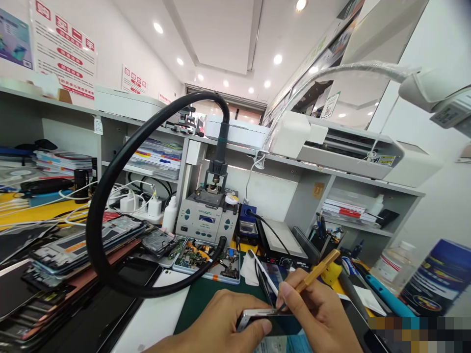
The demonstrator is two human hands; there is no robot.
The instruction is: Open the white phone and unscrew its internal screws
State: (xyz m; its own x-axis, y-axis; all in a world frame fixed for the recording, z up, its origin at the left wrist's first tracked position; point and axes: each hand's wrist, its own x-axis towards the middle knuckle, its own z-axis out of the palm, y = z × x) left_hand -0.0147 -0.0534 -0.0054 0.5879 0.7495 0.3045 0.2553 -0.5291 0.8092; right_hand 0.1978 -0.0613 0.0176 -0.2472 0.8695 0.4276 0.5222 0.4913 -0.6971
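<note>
My left hand point(217, 323) grips a phone point(257, 316) by its metal edge at the bottom of the view, thumb along the frame. My right hand point(316, 309) pinches a gold-handled tool point(316, 269) like a pen, its tip touching the phone's upper edge. Both hands are over a dark green mat point(206, 294). White-tipped tweezers point(262, 269) lie just behind the phone.
A hot-air rework station point(206, 218) with a looping black hose point(110, 196) stands behind the mat. A tray of circuit parts point(206, 260) lies in front of it. Stacked phones and screens point(73, 260) fill the left. Bottles point(434, 279) stand at the right. A printer point(346, 147) sits on the shelf.
</note>
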